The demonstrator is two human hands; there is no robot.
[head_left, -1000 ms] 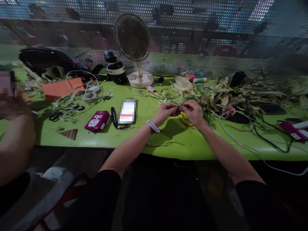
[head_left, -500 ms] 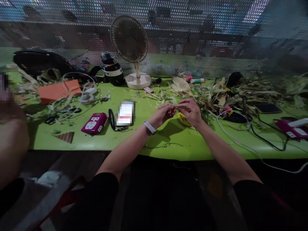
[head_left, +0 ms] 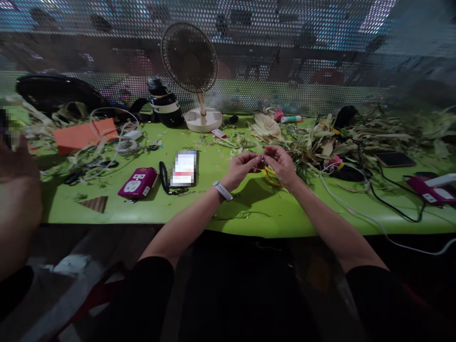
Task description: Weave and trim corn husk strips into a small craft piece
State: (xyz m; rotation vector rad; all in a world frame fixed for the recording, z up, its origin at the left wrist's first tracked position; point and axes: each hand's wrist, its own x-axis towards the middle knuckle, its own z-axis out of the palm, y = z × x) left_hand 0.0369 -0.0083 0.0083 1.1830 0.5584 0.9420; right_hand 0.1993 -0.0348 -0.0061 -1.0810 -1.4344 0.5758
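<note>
**Both hands pinch a small husk piece above the green worktop**

The left hand and the right hand meet fingertip to fingertip just above the worktop, both closed in a pinch on a small pale strip of husk held between them. What exactly the fingers do to it is too small to tell. A white wristband sits on the left wrist. Right under the hands lies a yellow loop on the worktop.

To the right of the hands spreads a heap of dried husks, with black cables and a white cable running across it. Left of the hands lie a phone with a black strap, a magenta power strip and an orange box. A small desk fan stands at the back, beside a black bottle. Another person's arm shows at the far left edge.
</note>
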